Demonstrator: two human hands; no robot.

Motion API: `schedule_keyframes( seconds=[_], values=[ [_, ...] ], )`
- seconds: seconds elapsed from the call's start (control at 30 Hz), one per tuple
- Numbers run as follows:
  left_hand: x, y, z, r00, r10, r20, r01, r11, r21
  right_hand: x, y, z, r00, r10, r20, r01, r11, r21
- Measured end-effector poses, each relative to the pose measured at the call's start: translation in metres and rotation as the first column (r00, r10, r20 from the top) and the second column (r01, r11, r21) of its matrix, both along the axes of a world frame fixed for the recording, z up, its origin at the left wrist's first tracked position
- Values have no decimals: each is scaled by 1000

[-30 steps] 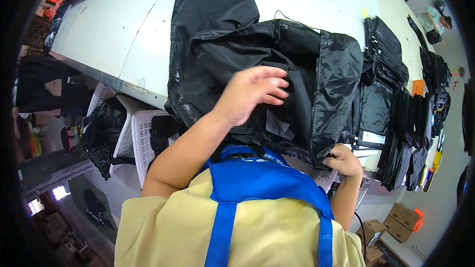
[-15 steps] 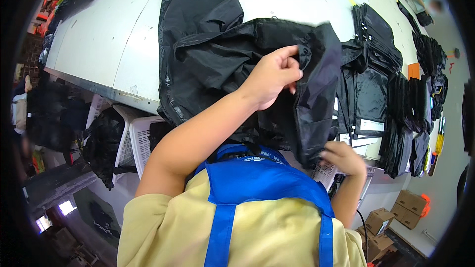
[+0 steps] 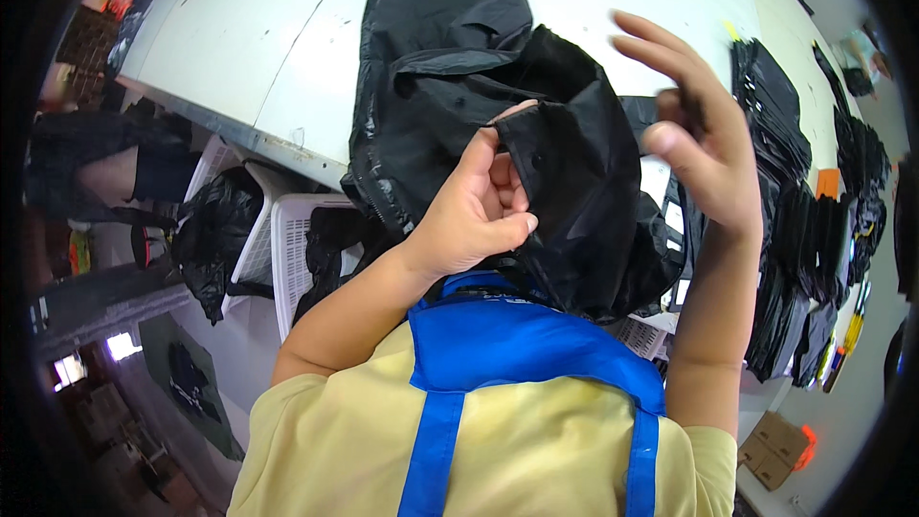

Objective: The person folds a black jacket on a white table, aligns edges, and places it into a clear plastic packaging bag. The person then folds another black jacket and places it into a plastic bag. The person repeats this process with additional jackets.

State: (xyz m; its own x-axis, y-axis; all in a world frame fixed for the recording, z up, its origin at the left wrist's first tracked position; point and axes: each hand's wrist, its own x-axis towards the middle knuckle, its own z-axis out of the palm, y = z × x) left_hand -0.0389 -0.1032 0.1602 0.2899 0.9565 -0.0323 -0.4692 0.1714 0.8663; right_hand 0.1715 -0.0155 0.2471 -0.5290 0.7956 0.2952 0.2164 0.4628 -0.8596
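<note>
A large piece of thin, shiny black fabric (image 3: 584, 201) with small round snap-like dots is bunched over the near edge of the white table (image 3: 287, 29). My left hand (image 3: 479, 201) is closed on its folded edge, fingers partly behind the cloth and thumb in front. Raised to the right of the fabric, my right hand (image 3: 699, 124) has its fingers apart and holds nothing. Another part of the same black material lies flatter toward the far left, a seam running down its left side.
Stacks of folded black fabric pieces (image 3: 771, 115) lie along the table's right side, near an orange card (image 3: 827, 183). White plastic baskets (image 3: 292, 249) with black material stand below the front edge at left. Cardboard boxes (image 3: 773, 448) sit at lower right.
My left hand has come nearer to me with the fabric edge. My right hand has let go of the lower right of the cloth and risen. My view has shifted.
</note>
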Motion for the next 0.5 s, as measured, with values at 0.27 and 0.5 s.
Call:
schedule_keyframes(
  seconds=[0.27,0.5],
  values=[
    [-30,-20,-1,975,161,-153,-137,978,157,-53,8,-13,965,212,157,-230,967,113],
    [-43,-18,-2,933,351,-82,-325,917,230,-55,-14,-42,990,86,112,-100,987,124]
  ],
)
